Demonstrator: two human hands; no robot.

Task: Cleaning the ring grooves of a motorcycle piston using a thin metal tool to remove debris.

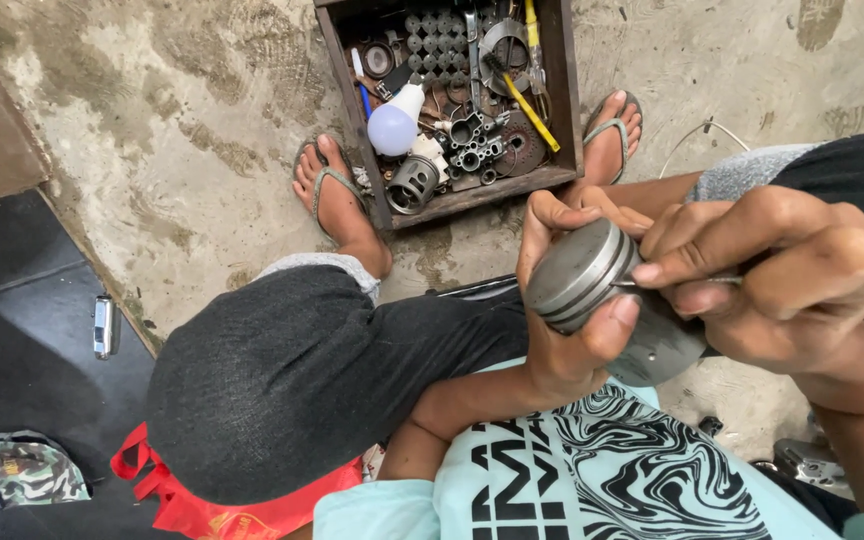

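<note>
at the far left a small metal lighter (103, 326) is lying on the dark floor, with a red bag (187, 500) lower down by the knee. further in, a wooden box (349, 95) is sitting on the concrete floor (182, 120) between the person's sandalled feet, holding a white light bulb (395, 122), a yellow-handled tool (532, 110) and assorted metal parts.

moving right, the left hand (562, 330) is grasping a grey metal piston (584, 275) in front of the chest, above the lap — fingers curling over its far side, thumb pressing on the near edge of the ringed crown. the right hand (782, 275) is clenching a thin metal tool (677, 282), its tip touching the piston's grooved side just beside the left thumb.

the piston is looking solid and stiff, probably fairly heavy for its size, and its smooth sides are likely slippery if oily. the best hold is seeming to be around the plain skirt below the grooves, or across the crown and skirt as the left hand is doing — leaving the ring grooves free for the tool.
</note>
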